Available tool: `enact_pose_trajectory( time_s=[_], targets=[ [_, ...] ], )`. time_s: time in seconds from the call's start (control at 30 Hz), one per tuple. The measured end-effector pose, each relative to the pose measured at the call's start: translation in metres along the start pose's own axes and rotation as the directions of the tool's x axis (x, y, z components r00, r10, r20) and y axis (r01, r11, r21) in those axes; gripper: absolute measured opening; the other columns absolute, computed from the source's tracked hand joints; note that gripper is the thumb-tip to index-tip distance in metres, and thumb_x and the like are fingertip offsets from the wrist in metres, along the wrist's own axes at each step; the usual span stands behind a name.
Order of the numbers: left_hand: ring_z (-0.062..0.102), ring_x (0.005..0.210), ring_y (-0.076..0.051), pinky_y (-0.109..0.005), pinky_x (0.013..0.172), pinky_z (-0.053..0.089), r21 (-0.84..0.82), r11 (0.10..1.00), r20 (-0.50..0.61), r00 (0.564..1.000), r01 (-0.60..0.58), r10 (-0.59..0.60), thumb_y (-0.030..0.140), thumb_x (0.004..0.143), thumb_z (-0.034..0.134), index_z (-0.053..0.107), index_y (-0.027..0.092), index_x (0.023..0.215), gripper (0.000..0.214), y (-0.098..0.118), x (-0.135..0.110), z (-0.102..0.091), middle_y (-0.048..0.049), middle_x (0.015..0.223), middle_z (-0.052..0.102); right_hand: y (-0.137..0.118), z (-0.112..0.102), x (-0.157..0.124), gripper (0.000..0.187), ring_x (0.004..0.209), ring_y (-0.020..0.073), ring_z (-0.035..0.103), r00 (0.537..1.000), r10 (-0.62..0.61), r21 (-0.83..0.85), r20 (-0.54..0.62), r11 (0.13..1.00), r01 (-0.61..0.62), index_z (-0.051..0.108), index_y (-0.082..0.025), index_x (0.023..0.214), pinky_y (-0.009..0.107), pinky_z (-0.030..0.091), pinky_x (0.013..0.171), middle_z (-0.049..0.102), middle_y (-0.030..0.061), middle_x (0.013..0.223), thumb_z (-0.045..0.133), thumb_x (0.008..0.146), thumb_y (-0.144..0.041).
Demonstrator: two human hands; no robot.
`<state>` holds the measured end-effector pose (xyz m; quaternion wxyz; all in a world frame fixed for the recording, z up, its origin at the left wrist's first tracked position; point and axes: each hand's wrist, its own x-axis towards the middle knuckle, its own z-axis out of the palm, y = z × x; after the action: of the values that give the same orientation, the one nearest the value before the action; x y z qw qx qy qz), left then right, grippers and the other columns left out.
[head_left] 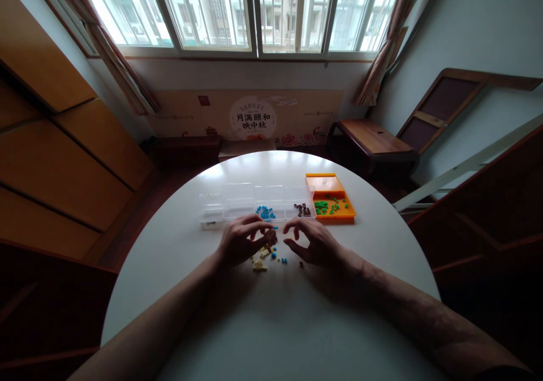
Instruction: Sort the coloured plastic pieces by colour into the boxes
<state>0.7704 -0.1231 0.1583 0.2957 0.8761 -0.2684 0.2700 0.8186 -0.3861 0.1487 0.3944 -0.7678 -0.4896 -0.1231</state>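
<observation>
My left hand [242, 241] is over the loose pieces at the table's middle. Its thumb and index tips come together; whatever is between them is too small to make out. Small brown building bricks [274, 238] lie right by those fingertips. Facing it, my right hand [314, 242] has its thumb and index finger apart, with no piece plainly held. Below the hands are scattered cream bricks [259, 268], blue bricks [284, 261] and a lone dark brick [301, 264]. Behind the hands, a clear compartment box [237, 193] holds blue bricks [265, 213] and brown bricks [302, 210].
An orange tray [335, 220] with green bricks [321, 207] adjoins the clear box on the right. Everything stands on a round white table [271, 324]. Beyond its far edge are a wooden side table [373, 135], a printed panel [182, 109] and windows [212, 13].
</observation>
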Motion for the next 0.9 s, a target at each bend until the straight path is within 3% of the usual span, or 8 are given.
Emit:
enact_pose_trajectory(
  time_s=[0.13,0.27,0.5,0.67,0.9],
  targets=[
    [0.061,0.061,-0.011,-0.024,0.065,0.052,0.214,0.963,-0.150,0.980,0.165,-0.134,0.037,0.103,0.072,0.085,0.024,0.093,0.021,-0.009,0.001,-0.007,-0.0014,0.082,0.076,-0.005,-0.003,0.004,0.014,0.098,0.0206,0.071,0.987,-0.119,0.049,0.108,0.992,0.114,0.068,-0.025,0.119,0.036,0.058,0.092,0.075,0.0076,0.112,0.065,0.105,-0.024],
    [0.060,0.061,-0.012,-0.027,0.068,0.049,0.281,0.929,-0.147,0.967,0.241,-0.206,0.039,0.102,0.073,0.085,0.026,0.093,0.021,-0.018,0.000,-0.007,0.0001,0.081,0.076,-0.002,0.000,0.005,0.025,0.106,0.0197,0.070,0.957,-0.203,0.043,0.206,0.979,0.199,0.071,-0.028,0.130,0.036,0.057,0.096,0.075,0.0067,0.121,0.063,0.108,-0.022],
    [0.059,0.062,-0.013,-0.028,0.069,0.049,0.275,0.933,-0.140,0.970,0.232,-0.200,0.043,0.104,0.070,0.085,0.025,0.093,0.026,-0.016,-0.001,-0.005,-0.0009,0.081,0.075,0.009,0.004,0.003,0.022,0.098,0.0173,0.070,0.939,-0.225,-0.062,0.260,0.967,0.248,0.076,-0.030,0.127,0.034,0.056,0.091,0.076,0.0049,0.117,0.067,0.108,-0.024],
    [0.056,0.060,-0.012,-0.029,0.073,0.049,0.262,0.940,-0.116,0.974,0.218,-0.193,0.040,0.105,0.068,0.082,0.023,0.086,0.030,-0.011,0.001,-0.007,-0.0006,0.079,0.073,0.007,0.002,0.004,0.016,0.096,0.0183,0.069,0.955,-0.190,-0.063,0.228,0.976,0.209,0.078,-0.026,0.112,0.034,0.054,0.091,0.076,0.0055,0.111,0.062,0.111,-0.027],
    [0.059,0.062,-0.013,-0.030,0.075,0.049,0.256,0.952,-0.062,0.985,0.169,-0.158,0.036,0.104,0.068,0.081,0.023,0.088,0.025,-0.010,0.000,-0.008,-0.0009,0.081,0.074,0.008,0.003,0.002,0.020,0.096,0.0195,0.066,0.963,-0.146,-0.038,0.225,0.987,0.158,0.076,-0.024,0.109,0.035,0.052,0.091,0.076,0.0067,0.109,0.056,0.113,-0.026]
  ],
)
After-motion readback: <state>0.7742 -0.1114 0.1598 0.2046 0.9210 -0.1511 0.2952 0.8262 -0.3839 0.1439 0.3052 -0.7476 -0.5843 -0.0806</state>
